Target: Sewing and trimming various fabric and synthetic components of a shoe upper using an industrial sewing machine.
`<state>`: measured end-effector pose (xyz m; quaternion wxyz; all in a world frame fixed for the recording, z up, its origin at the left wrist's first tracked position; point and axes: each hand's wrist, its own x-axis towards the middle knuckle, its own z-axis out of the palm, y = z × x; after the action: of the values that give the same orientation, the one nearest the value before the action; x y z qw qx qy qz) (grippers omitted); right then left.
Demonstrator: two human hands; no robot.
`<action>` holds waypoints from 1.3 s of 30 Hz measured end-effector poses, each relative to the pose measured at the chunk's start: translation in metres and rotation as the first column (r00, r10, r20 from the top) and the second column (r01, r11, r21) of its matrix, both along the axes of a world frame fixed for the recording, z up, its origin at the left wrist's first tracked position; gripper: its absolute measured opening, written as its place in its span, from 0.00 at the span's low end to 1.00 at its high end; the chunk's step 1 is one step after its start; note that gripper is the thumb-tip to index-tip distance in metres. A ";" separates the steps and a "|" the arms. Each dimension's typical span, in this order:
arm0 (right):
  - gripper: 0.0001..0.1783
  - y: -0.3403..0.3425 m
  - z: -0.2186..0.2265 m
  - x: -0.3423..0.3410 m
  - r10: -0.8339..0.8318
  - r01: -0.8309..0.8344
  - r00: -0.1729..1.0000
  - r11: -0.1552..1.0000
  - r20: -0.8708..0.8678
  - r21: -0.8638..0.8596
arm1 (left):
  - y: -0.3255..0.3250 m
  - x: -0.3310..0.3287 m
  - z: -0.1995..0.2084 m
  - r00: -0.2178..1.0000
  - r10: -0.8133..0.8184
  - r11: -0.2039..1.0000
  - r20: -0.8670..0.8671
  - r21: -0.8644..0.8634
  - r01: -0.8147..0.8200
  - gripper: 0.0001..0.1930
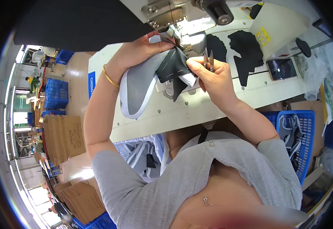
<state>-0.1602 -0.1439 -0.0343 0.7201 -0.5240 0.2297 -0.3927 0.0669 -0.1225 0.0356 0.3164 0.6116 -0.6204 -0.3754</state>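
My left hand (145,49) is closed on a grey shoe upper (141,82) with a pale edge, thumb on top, close to the needle area of the sewing machine (191,40). A black lining piece (172,66) with white dashes joins the upper and hangs over the table edge of the stitching area. My right hand (216,78) pinches the right border of that black piece between thumb and finger. The same hand holds small thread snips (209,60), blades pointing up and away. The seam under the machine head is partly hidden by my left fingers.
Cut black pieces (246,53) lie on the white machine table (227,101) at the right, beside a phone-like dark device (281,69). A blue basket (307,141) of shoe uppers stands at lower right; another lined container (160,152) is below the table. Cardboard boxes (63,137) stand left.
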 end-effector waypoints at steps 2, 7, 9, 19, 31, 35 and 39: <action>0.11 -0.005 0.003 0.002 -0.008 0.008 1.000 1.000 0.012 0.027 | -0.012 0.015 -0.003 0.996 -0.046 0.995 0.082 0.087 0.039 0.11; 0.11 -0.011 0.006 0.005 -0.025 0.022 0.999 0.994 0.031 0.109 | -0.018 0.046 -0.015 0.943 0.041 0.914 -0.332 0.393 0.098 0.19; 0.10 -0.012 0.007 0.005 -0.029 0.025 0.999 0.992 0.035 0.123 | -0.006 0.053 -0.022 0.849 0.199 0.913 -0.490 0.407 0.022 0.19; 0.11 -0.014 0.008 0.005 -0.010 0.006 1.000 0.993 0.028 0.120 | -0.016 0.075 -0.003 0.951 0.184 0.983 -0.248 0.039 -0.180 0.14; 0.12 -0.020 0.013 0.001 0.063 -0.062 0.998 0.994 -0.017 0.090 | -0.010 0.104 0.051 0.813 0.509 0.766 0.282 -0.579 -0.278 0.08; 0.11 -0.017 0.012 0.002 0.036 -0.036 0.999 0.998 0.001 0.059 | 0.045 0.037 0.065 0.616 0.724 0.477 0.311 -0.870 -0.122 0.06; 0.10 -0.013 0.011 0.004 0.025 -0.026 1.000 0.997 0.012 0.070 | 0.088 -0.051 0.013 0.639 0.600 0.505 0.481 -0.847 0.163 0.03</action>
<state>-0.1561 -0.1574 -0.0230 0.7441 -0.4992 0.2328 -0.3780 0.0160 -0.0340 0.0490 0.3400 0.5585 -0.6961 0.2965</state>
